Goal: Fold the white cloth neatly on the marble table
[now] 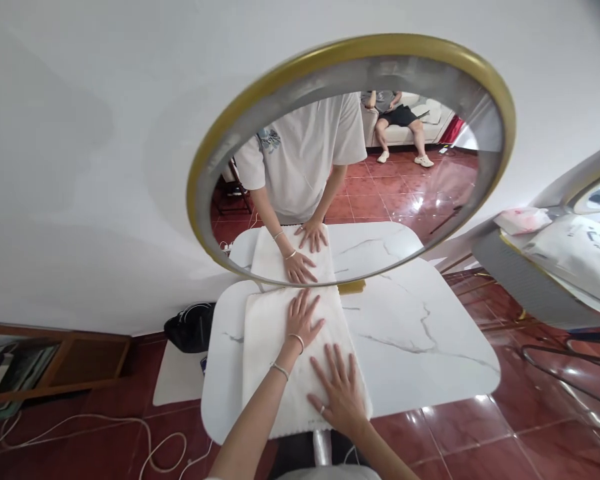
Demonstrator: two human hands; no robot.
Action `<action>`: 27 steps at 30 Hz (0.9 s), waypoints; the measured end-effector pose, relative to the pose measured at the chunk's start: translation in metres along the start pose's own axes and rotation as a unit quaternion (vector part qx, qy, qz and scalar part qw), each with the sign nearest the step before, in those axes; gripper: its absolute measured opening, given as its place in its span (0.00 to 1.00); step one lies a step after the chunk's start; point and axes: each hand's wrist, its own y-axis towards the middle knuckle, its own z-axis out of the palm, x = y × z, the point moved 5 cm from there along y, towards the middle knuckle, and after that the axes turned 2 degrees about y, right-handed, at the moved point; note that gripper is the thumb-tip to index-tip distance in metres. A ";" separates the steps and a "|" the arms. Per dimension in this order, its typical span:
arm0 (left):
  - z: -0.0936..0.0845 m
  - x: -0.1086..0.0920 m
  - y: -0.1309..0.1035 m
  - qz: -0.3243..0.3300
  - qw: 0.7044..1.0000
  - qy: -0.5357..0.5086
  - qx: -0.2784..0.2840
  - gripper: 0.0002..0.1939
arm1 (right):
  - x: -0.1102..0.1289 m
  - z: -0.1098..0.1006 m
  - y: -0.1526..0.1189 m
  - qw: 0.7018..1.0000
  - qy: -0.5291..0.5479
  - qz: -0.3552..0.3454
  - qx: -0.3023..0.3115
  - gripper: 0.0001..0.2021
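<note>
A white towel (267,347) lies flat on the left part of a white marbled table (400,353). My left hand (303,323), with bracelets at the wrist, rests on its upper part, fingers spread. Lower and to the right, my right hand (343,393) presses flat on the towel near its right edge, fingers apart and a ring on one finger. Neither hand grips anything. A large round gold-framed mirror (345,200) stands at the table's back and reflects both hands and the towel.
A black bag (190,328) sits left of the table, near a wooden shelf (80,360) and loose cables (150,440). To the right, a second table (545,280) bears white bags. A seated person shows in the mirror.
</note>
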 end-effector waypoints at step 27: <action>-0.043 0.173 0.000 -0.182 0.983 -0.001 0.004 0.26 | 0.034 0.051 0.230 0.994 -0.033 0.039 -0.094 0.27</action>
